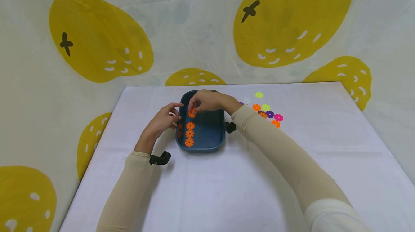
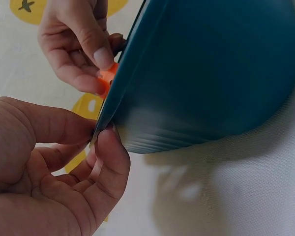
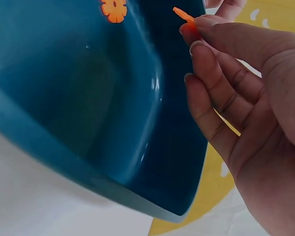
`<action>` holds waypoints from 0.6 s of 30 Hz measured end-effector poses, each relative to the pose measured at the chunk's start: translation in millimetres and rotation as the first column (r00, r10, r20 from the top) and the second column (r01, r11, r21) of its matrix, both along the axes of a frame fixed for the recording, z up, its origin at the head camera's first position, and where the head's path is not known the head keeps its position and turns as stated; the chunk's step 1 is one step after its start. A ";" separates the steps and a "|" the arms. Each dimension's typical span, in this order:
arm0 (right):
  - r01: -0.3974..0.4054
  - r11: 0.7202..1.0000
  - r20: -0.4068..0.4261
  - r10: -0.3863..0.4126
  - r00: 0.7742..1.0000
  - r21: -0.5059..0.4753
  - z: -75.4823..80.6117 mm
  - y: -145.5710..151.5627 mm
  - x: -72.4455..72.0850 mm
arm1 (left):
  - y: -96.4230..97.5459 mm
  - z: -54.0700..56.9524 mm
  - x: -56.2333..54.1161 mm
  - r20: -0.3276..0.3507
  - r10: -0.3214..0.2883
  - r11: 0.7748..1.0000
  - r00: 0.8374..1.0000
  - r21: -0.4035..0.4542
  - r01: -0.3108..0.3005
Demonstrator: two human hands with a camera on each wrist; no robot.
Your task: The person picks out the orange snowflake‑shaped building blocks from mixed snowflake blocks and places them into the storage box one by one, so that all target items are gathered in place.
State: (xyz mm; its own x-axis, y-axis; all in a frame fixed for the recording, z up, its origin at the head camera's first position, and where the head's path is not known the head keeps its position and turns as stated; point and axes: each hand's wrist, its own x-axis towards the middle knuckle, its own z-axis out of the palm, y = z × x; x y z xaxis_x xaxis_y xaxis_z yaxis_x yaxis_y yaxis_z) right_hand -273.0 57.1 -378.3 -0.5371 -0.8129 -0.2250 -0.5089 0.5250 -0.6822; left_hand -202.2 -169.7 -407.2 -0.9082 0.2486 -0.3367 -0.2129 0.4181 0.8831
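Orange flower-shaped piece (image 1: 192,113) pinched between right hand's (image 1: 207,101) thumb and fingertip, other fingers loosely bent; held over the left side of a blue tray (image 1: 207,149). Three orange discs (image 1: 189,133) lined up inside, from near-left corner along the left edge. Left hand (image 1: 162,120) grips the tray's left rim, fingers closed on it. Tray near the tabletop's (image 1: 207,188) far edge; mixed-colour pieces (image 1: 270,114) scattered to its right.

A beige left sleeve (image 1: 124,188) is fitting snugly, a matching right sleeve (image 1: 285,163) is wrinkling lightly, white outer fabric (image 1: 334,214) is overlapping it, curved black wrist devices (image 1: 161,158) are showing
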 end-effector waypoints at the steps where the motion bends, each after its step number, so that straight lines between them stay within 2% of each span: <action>1: 0.000 1.000 0.001 0.000 1.000 0.001 -0.1 -0.4 0.0 | -0.1 -0.2 -0.1 -0.001 -0.001 1.000 1.000 -0.001 0.001; 9: 0.006 1.000 0.018 -0.006 1.000 0.005 -1.7 -4.4 -0.4 | 0.3 -0.3 0.1 0.002 0.004 1.000 1.000 -0.002 -0.004; 18: 0.001 0.999 0.004 -0.001 1.000 0.054 -5.8 -10.0 0.1 | 0.0 -0.4 0.5 0.000 0.004 1.000 1.000 -0.003 -0.004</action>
State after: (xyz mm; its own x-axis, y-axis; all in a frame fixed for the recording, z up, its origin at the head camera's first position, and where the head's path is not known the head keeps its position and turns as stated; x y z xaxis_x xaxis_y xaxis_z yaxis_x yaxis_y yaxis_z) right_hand -272.8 47.1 -384.1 -0.5370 -0.7989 -0.2708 -0.5058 0.5619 -0.6545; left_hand -201.8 -169.7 -407.6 -0.9090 0.2444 -0.3376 -0.2147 0.4197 0.8819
